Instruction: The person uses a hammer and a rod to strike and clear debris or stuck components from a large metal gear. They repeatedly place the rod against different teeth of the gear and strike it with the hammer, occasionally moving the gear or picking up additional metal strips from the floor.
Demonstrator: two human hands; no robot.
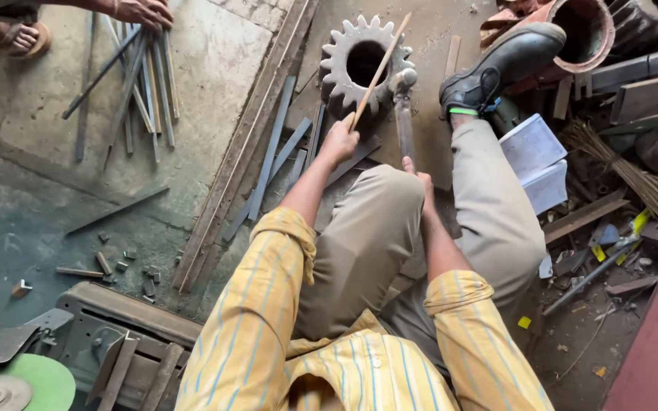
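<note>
The thin wooden stick stands slanted over the big toothed gear. Its long axis runs from my left hand up and to the right, with the far tip past the gear's upper rim. The gear lies flat on the gritty concrete floor, its round hole facing up.

My left hand is closed around the stick's lower end, fingers curled tight, forearm stretched forward over my knee. My right hand sits lower, by my thigh, gripping a grey metal bar that runs almost straight away from me, its knobby top touching the gear's right edge. I think the fingers wrap the bar's near end, but my leg hides most of that grip.

Flat steel strips lie fanned out beside the gear on its left, next to a long wooden batten. My black shoe is planted to the right of the gear, near a rusty pipe. Farther left, another person's hand rests on a bundle of metal rods. A green grinding disc shows at the near left corner.
</note>
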